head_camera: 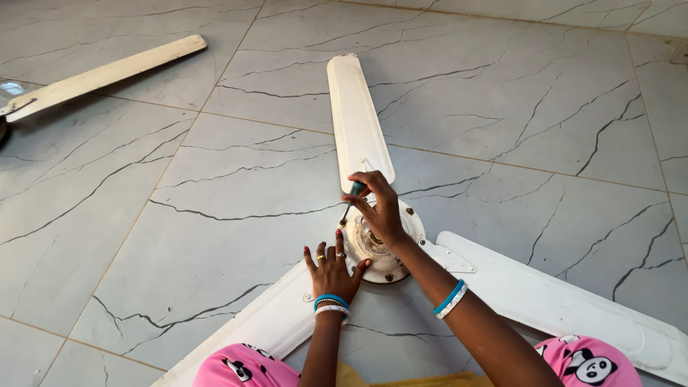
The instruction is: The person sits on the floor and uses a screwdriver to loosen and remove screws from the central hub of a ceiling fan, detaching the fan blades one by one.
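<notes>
A white ceiling fan lies flat on the tiled floor, its round motor hub (385, 266) in front of me. One blade (356, 115) points away, a second blade (573, 297) runs right, and a third blade (265, 330) runs toward my left knee. My right hand (378, 208) grips a screwdriver with a teal handle (355, 189), its tip down at the hub's left rim. My left hand (331, 269) lies flat, fingers spread, on the hub's edge where the third blade joins. Both wrists wear blue and white bangles.
Another white fan blade (107, 74) with a metal bracket lies on the floor at the far left. The floor is grey marble-look tile with dark veins. My knees in pink patterned trousers (244, 367) frame the bottom edge.
</notes>
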